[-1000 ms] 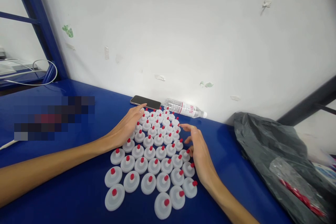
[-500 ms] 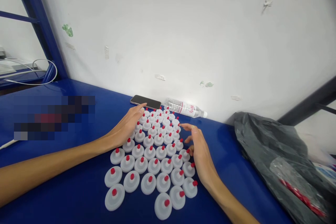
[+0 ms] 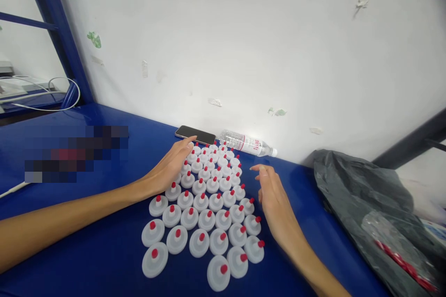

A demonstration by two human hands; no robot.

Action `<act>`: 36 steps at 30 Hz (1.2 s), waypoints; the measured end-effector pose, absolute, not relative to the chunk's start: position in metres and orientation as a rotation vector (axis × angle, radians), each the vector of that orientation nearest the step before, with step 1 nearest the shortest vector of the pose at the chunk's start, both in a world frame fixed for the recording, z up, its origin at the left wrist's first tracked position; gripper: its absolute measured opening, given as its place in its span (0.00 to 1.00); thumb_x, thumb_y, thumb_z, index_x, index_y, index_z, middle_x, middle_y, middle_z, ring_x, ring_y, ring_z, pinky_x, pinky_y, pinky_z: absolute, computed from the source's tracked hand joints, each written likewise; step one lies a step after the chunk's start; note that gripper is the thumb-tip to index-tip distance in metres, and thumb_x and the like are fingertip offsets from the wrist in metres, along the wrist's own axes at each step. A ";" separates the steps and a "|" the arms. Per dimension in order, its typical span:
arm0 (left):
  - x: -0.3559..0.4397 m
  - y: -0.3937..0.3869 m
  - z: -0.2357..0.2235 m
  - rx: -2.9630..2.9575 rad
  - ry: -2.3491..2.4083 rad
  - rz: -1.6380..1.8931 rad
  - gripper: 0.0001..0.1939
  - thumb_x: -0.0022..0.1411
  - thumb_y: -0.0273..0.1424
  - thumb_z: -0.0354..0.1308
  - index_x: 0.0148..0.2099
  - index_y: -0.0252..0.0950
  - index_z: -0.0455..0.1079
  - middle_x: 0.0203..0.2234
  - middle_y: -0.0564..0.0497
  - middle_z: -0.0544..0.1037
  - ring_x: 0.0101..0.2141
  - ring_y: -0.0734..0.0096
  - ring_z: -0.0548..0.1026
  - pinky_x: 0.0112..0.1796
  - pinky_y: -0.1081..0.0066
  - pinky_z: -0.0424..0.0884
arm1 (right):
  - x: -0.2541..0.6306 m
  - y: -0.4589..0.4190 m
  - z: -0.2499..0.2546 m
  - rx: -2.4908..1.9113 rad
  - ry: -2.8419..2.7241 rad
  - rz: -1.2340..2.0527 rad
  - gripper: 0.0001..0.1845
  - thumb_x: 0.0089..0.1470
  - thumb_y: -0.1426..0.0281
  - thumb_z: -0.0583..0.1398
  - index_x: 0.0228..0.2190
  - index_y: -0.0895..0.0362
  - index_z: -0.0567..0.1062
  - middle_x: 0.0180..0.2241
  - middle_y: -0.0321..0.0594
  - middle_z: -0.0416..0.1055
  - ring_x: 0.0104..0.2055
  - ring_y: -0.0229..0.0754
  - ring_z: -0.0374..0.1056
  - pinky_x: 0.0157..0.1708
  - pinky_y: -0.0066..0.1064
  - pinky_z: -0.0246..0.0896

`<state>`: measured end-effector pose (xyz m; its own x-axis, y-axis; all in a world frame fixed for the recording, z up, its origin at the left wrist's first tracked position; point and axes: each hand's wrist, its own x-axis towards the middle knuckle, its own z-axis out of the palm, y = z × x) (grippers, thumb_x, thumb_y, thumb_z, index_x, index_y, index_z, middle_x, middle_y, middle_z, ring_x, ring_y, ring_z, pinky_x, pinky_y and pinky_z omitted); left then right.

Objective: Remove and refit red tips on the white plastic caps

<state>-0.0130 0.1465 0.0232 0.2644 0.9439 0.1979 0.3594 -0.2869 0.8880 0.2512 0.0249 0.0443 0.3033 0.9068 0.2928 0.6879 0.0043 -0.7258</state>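
Several round white nozzle caps with red tips (image 3: 219,243) stand close together in uneven rows on the blue table (image 3: 114,236), red tips up. Along the far left edge of the group lies my left hand (image 3: 174,162), open, its fingers stretched toward the wall and its side against the caps. Some caps there are partly hidden by it. My right hand (image 3: 273,195) hovers just right of the group, open and holding nothing, fingers loosely bent and apart from the caps.
A dark phone (image 3: 195,134) and a clear plastic bottle (image 3: 245,143) lie by the white wall behind the caps. At right is a black plastic bag (image 3: 351,185), with a clear bag of red pieces (image 3: 400,255) on it. A blurred-out patch covers something at left.
My right hand has moved away to the right from the caps' right edge. My left hand stays at the left edge. The view has shifted slightly.
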 end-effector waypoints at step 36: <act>-0.012 0.146 0.022 1.769 1.202 1.016 0.39 0.75 0.61 0.40 0.77 0.49 0.61 0.77 0.49 0.62 0.76 0.46 0.56 0.75 0.44 0.50 | 0.243 0.017 0.048 -1.806 -1.501 0.493 0.35 0.70 0.38 0.40 0.56 0.44 0.71 0.46 0.39 0.67 0.40 0.48 0.74 0.47 0.46 0.68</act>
<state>-0.0123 0.1456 0.0224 0.2420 0.9504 0.1954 0.3510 -0.2735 0.8955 0.2432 0.0168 0.0481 0.2468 0.9568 0.1539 0.6793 -0.0576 -0.7316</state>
